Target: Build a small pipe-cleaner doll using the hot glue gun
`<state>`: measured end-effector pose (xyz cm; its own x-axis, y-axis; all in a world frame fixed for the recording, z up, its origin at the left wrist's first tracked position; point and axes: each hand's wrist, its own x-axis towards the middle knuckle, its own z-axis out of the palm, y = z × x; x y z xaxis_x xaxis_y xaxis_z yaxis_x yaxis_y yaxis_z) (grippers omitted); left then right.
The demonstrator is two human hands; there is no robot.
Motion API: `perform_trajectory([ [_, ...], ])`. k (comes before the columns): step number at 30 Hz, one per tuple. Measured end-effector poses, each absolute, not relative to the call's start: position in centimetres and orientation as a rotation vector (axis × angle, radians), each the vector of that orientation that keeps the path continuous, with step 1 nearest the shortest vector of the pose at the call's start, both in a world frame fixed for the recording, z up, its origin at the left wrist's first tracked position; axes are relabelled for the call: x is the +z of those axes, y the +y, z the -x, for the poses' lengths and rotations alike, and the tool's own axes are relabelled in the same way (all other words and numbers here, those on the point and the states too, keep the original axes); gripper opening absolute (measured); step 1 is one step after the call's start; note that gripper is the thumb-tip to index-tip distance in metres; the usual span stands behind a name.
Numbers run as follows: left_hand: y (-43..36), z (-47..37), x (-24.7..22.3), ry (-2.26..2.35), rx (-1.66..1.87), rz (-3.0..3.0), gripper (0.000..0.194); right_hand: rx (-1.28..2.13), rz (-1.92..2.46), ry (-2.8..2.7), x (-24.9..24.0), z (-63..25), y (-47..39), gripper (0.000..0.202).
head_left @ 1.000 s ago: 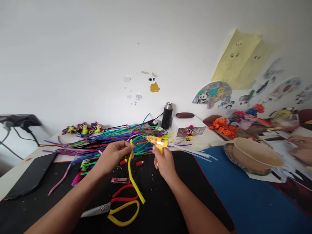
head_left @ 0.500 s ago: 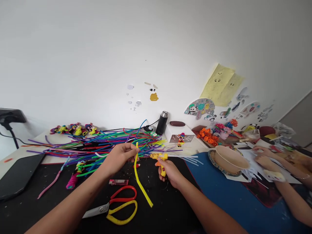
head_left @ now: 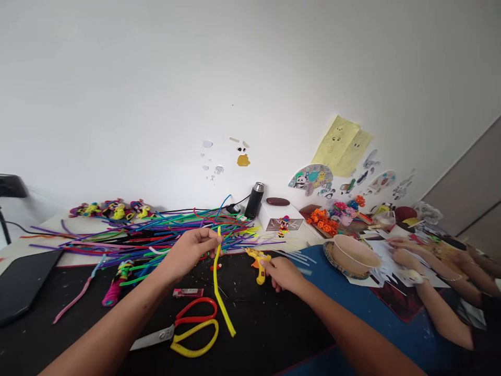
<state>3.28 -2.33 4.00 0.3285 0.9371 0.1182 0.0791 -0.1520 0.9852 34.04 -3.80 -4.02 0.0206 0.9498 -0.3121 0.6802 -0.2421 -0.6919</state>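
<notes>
My left hand [head_left: 195,250] pinches a yellow pipe cleaner [head_left: 219,290] near its upper end. The strip hangs down in a slight curve over the black mat. To the right, my right hand [head_left: 285,274] has its thumb and fingertips at the handle of a yellow hot glue gun [head_left: 259,265], whose nozzle points left. Some of its fingers curl beneath, partly hidden. Scissors [head_left: 195,329] with red and yellow handles lie below my left hand. Next to them is a small pink packet [head_left: 188,293]. A pink and green pipe-cleaner figure [head_left: 117,284] lies left of my left forearm.
Behind my hands spreads a pile of coloured pipe cleaners [head_left: 156,235]. A black flask [head_left: 255,201] and white box [head_left: 270,213] stand by the wall. A black tablet-like slab [head_left: 27,279] lies left. At right are a bowl [head_left: 354,256] and another person's arms [head_left: 434,303].
My right hand has shifted from a full grip round the glue gun to a looser hold at its handle, and the gun sits lower. The view has turned slightly right.
</notes>
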Motion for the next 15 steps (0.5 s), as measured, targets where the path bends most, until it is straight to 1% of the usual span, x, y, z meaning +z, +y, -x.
perform_trajectory([
  [3, -2.4, -3.5, 3.8, 0.924, 1.001, -1.496, 0.039, 1.027, 1.892, -1.687, -3.2, -33.3, -4.8, 0.041],
  [6, -2.4, -3.8, 3.3, 0.881, 0.987, -1.472, 0.040, 1.094, 1.748, -1.698, -2.7, -30.6, -5.5, 0.044],
  [11, -1.7, -3.7, 1.8, 0.853, 0.993, -1.437, 0.041, 1.532, 1.195, -1.459, -2.7, -24.6, -5.1, 0.056],
  [15, -0.6, -3.1, 0.7, 0.782, 0.968, -1.384, 0.038, 1.724, 0.899, -1.167, -2.7, -21.5, -3.9, 0.054],
])
